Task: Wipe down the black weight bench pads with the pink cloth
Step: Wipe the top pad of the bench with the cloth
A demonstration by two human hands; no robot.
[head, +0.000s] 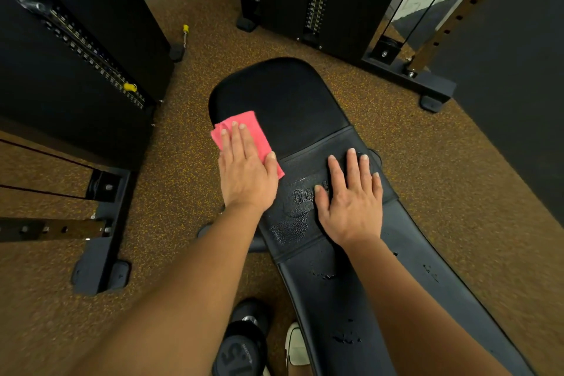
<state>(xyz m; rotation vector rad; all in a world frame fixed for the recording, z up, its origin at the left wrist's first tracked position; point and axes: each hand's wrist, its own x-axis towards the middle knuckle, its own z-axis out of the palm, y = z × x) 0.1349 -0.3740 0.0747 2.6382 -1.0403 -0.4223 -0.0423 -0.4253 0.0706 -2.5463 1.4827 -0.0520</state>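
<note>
— Hands, why are they both flat?
— Left hand (247, 174) presses the pink cloth (244, 137) down on the left edge of the far pad (283, 101), fingers (235, 137) spread, not gripping. Right hand (351, 201) lies open on the near pad (335, 299), I think to steady.
— Room to wipe?
— Yes, far and right. Left, the cloth hangs off.

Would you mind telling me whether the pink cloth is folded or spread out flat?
Folded, it seems: the pink cloth shows as a compact rectangle under the flat left hand, on the bench pad's left edge. Layers cannot be seen.
</note>
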